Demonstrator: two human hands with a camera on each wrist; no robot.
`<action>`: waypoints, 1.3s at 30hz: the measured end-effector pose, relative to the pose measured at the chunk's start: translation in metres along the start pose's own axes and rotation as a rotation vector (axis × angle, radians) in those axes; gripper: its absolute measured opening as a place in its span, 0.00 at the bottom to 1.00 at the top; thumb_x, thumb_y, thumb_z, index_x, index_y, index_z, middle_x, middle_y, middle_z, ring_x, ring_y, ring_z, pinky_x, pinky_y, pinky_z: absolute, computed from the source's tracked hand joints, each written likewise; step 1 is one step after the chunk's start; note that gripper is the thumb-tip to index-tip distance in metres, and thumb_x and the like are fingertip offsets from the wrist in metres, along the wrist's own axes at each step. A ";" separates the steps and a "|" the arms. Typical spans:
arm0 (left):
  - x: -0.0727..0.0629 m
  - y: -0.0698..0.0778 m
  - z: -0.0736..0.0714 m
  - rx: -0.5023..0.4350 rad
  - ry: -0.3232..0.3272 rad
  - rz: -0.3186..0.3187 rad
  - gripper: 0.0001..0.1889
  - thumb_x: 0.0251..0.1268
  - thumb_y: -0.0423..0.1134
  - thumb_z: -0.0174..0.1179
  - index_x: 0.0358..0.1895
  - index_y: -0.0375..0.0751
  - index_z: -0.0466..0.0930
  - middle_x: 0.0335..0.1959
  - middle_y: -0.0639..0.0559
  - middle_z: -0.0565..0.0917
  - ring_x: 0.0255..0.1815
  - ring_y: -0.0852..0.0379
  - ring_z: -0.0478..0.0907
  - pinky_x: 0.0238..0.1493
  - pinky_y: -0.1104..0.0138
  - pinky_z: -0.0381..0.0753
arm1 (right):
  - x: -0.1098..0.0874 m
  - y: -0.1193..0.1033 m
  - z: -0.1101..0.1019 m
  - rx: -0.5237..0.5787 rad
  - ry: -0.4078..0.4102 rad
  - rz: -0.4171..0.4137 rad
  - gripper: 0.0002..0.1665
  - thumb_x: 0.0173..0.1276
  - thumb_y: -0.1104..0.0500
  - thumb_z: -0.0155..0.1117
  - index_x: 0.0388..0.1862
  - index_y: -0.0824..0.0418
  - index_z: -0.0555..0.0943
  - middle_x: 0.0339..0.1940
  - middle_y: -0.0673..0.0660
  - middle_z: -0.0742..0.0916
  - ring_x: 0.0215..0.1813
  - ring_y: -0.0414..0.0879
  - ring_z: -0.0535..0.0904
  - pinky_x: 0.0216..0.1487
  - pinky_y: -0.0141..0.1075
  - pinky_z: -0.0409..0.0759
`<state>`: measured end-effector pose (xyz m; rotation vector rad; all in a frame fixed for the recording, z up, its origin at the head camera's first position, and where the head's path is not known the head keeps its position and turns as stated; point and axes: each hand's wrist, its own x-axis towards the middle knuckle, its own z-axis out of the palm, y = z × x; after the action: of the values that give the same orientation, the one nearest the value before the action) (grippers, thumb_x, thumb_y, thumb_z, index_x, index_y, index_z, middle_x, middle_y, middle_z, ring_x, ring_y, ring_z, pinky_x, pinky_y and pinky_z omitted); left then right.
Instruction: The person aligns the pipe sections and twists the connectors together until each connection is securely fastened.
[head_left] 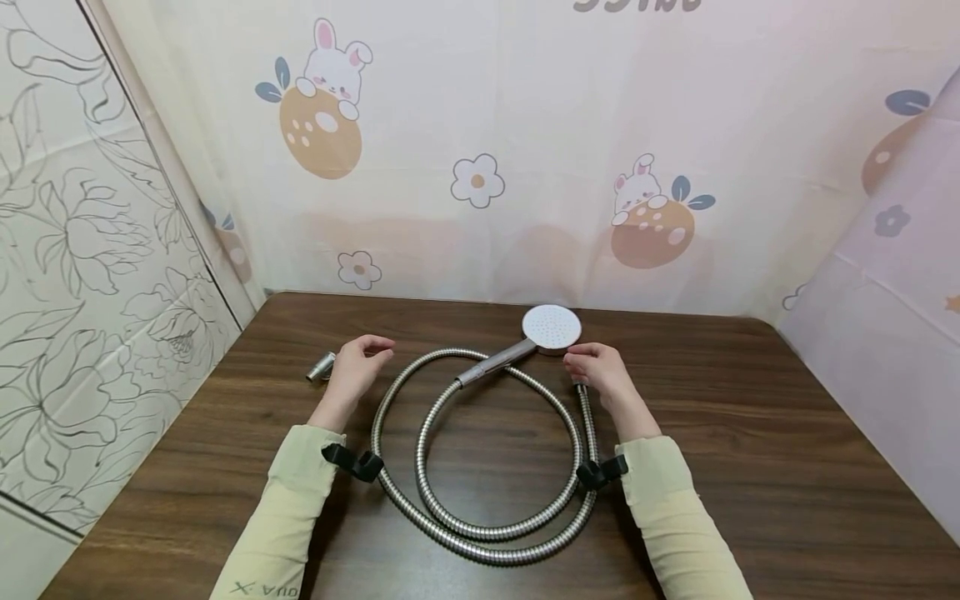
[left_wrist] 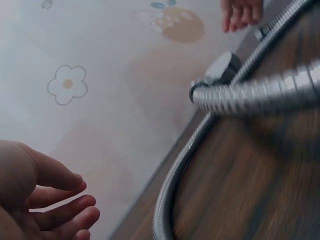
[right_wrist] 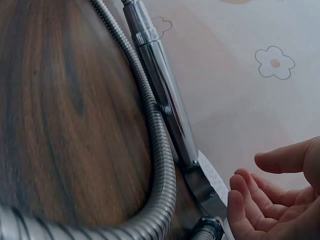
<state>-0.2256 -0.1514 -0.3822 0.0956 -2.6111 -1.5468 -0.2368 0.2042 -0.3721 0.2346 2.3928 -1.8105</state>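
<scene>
Across the wooden table (head_left: 750, 458) I see the hose (head_left: 510, 556) coiled in loops — presumably to fit its length within reach. Farther back lies the shower head (head_left: 551, 326), its handle (head_left: 497, 362) crossing the outer loop, which likely props it. Beside a partly hidden metal fitting (head_left: 322, 367), the left hand (head_left: 356, 372) is empty, fingers loosely bent. By the hose's free end (head_left: 582, 390), the right hand (head_left: 603, 375) has its thumb apart from relaxed fingers, gripping nothing — whether it touches, I cannot tell.
</scene>
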 end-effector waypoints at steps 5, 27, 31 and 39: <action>-0.002 -0.003 -0.007 0.132 0.045 0.070 0.14 0.61 0.37 0.54 0.47 0.35 0.78 0.45 0.42 0.81 0.45 0.47 0.77 0.44 0.58 0.74 | 0.000 0.003 -0.002 -0.064 0.013 0.005 0.25 0.67 0.63 0.52 0.58 0.76 0.66 0.48 0.68 0.79 0.36 0.40 0.77 0.44 0.34 0.78; 0.006 -0.024 -0.044 0.016 0.234 -0.079 0.16 0.63 0.36 0.49 0.52 0.35 0.74 0.45 0.41 0.78 0.42 0.49 0.75 0.34 0.70 0.72 | -0.004 0.012 -0.011 -0.285 0.027 0.054 0.25 0.65 0.59 0.55 0.57 0.73 0.67 0.52 0.70 0.76 0.50 0.57 0.76 0.49 0.41 0.78; 0.007 -0.027 -0.049 -0.068 0.275 -0.124 0.16 0.64 0.37 0.49 0.53 0.37 0.75 0.45 0.43 0.78 0.40 0.54 0.74 0.34 0.74 0.70 | -0.005 0.012 -0.010 -0.291 0.021 0.079 0.26 0.65 0.59 0.56 0.57 0.73 0.67 0.54 0.70 0.74 0.50 0.59 0.76 0.50 0.41 0.77; 0.009 -0.038 -0.054 -0.032 0.305 -0.160 0.16 0.63 0.35 0.49 0.52 0.36 0.75 0.46 0.43 0.76 0.42 0.53 0.69 0.35 0.70 0.67 | -0.008 0.012 -0.011 -0.371 0.029 0.101 0.27 0.62 0.59 0.60 0.57 0.72 0.69 0.49 0.67 0.76 0.43 0.52 0.76 0.43 0.38 0.79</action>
<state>-0.2279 -0.2175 -0.3891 0.5065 -2.3878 -1.4836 -0.2266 0.2178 -0.3783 0.3333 2.6233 -1.2984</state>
